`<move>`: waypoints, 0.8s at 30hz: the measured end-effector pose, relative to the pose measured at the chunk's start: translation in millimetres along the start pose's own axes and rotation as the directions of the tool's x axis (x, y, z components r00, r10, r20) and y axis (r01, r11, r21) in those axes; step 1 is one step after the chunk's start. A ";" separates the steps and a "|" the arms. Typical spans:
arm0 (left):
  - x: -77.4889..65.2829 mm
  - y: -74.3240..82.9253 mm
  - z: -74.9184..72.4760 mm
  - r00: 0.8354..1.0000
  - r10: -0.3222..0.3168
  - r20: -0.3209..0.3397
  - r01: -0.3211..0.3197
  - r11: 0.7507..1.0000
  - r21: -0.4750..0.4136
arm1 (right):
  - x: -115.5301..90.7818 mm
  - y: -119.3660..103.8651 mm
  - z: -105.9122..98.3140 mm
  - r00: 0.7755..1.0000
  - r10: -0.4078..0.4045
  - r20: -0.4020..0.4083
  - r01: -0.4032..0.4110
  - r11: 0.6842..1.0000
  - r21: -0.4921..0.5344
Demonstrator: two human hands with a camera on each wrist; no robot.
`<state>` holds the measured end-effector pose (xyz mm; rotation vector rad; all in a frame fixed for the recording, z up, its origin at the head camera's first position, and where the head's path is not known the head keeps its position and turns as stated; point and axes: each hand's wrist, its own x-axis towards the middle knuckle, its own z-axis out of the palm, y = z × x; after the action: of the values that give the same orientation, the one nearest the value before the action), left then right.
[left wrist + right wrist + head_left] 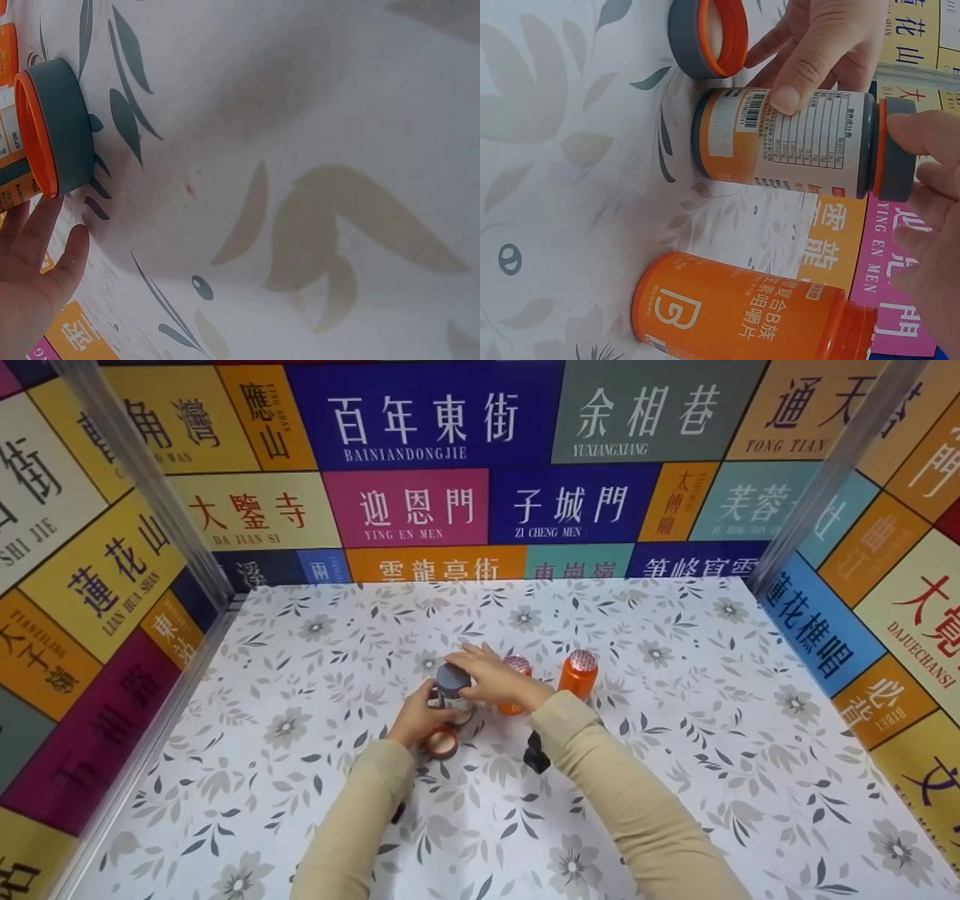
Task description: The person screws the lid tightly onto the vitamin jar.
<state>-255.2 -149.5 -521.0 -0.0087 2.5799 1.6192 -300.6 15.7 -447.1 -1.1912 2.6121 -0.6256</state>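
A supplement bottle [787, 142] with an orange-and-white printed label stands upright on the flowered tabletop. My left hand [424, 714] grips its body, the thumb lying across the label. Around the bottle's grey lid [453, 678] with its orange lower ring are the fingers of my right hand [495, 675], thumb on the lid's side. A second grey lid [66, 127], orange inside, lies open side up beside my left hand. Just right of the held bottle is an orange bottle [750, 307] with white lettering, partly hidden by my right hand in the head view.
Another orange bottle [579, 676] with a shiny, silvery top stands farther right. Flower-patterned covering spreads over the table [315, 660]. Panels with colourful printed signs [420, 416] wall in the back and both sides, with clear corner posts.
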 end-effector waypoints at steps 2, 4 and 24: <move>0.1 -0.2 -0.2 1.000 0.001 0.005 -0.001 1.000 -0.008 | 0.0 -0.4 -0.9 1.000 -0.015 0.005 0.015 1.000 0.005; 0.7 -1.0 0.1 1.000 0.004 0.008 -0.004 1.000 -0.013 | 0.8 -0.4 -0.7 1.000 -0.021 -0.002 0.021 1.000 -0.012; 1.9 -1.6 -1.0 1.000 -0.006 0.003 0.006 1.000 0.017 | 5.2 -2.5 9.3 0.991 0.097 -0.091 -0.105 0.991 -0.082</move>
<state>-257.1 -151.0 -522.1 -0.0130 2.5892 1.5941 -299.0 7.6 -454.3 -1.0695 2.7778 -0.5623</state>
